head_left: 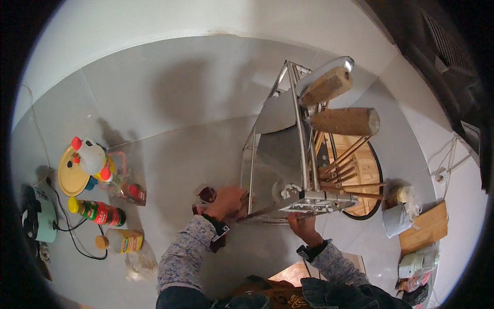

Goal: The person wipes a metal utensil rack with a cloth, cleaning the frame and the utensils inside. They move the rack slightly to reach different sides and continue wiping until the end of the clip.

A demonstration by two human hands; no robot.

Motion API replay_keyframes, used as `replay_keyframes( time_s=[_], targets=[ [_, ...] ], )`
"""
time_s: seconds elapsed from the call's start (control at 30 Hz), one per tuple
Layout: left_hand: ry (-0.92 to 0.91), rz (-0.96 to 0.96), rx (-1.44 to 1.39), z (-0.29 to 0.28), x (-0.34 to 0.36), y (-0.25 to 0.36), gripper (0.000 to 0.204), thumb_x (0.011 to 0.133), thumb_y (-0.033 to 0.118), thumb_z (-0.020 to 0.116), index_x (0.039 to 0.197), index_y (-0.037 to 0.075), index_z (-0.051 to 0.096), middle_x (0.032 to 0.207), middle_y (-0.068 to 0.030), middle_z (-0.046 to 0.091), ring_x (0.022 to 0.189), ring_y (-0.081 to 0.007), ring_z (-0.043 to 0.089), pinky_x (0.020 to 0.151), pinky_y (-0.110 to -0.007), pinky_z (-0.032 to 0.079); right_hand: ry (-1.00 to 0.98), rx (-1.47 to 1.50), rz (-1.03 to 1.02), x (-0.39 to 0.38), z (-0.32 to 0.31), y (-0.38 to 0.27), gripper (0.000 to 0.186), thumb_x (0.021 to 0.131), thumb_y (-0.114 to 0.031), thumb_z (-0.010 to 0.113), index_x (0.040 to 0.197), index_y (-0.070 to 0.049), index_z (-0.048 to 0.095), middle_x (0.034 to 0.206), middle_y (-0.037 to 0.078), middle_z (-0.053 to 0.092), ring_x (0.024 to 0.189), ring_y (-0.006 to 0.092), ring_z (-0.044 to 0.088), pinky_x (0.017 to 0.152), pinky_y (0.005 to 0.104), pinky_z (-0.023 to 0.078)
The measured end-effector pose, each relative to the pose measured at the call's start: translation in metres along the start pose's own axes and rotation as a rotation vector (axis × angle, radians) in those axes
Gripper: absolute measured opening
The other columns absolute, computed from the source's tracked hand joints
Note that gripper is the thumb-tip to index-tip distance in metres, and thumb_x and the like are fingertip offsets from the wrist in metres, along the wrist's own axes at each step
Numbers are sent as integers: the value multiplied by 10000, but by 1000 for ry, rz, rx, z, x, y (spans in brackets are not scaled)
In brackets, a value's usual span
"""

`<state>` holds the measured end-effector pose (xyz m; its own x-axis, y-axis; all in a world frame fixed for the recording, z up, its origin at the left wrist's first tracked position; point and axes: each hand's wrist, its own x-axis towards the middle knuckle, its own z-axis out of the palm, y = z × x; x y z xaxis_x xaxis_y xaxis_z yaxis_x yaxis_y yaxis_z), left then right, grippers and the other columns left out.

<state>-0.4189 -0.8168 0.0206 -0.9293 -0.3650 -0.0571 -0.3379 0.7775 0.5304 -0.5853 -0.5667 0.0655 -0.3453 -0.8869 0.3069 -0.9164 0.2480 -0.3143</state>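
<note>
A metal wire knife rack [247, 175] stands in the middle of the grey counter, to the right of my left hand. Knives with thick wooden handles [346, 121] sit in it, and several chopsticks [345, 172] poke out toward the right. My right hand [304, 229] has its fingers closed on the rack's near lower edge. Low by the rack's left side, my left hand [227, 202] is closed over a crumpled dark maroon cloth [208, 194], which shows around the hand and below the wrist. The fingertips there are partly hidden.
A round wooden board [363, 177] with a black rim is behind the rack. Bottles, including a red-labelled sauce bottle [100, 212], stand on the left near a green appliance [43, 213] and its black cord. At right are a light container [396, 220] and a rectangular wooden board [424, 229].
</note>
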Motion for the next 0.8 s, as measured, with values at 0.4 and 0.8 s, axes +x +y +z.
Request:
replay_keyframes(
  time_s=[0.4,0.8],
  targets=[
    [-294,33,-367,-36,-52,-38,347,849,312,597,1006,5,635,912,-205,653,840,-383,610,741,-439,476,191,161,-75,21,-3,-67,254,840,-137,611,599,-72,562,502,-8,530,478,183,510,520,380,383],
    [-29,-509,-646,15,-199,-10,356,899,316,589,1114,39,648,974,-203,678,865,-310,651,773,-398,494,-105,87,40,47,35,-157,423,935,-383,520,692,-62,651,573,177,582,536,368,594,480,452,438]
  ],
)
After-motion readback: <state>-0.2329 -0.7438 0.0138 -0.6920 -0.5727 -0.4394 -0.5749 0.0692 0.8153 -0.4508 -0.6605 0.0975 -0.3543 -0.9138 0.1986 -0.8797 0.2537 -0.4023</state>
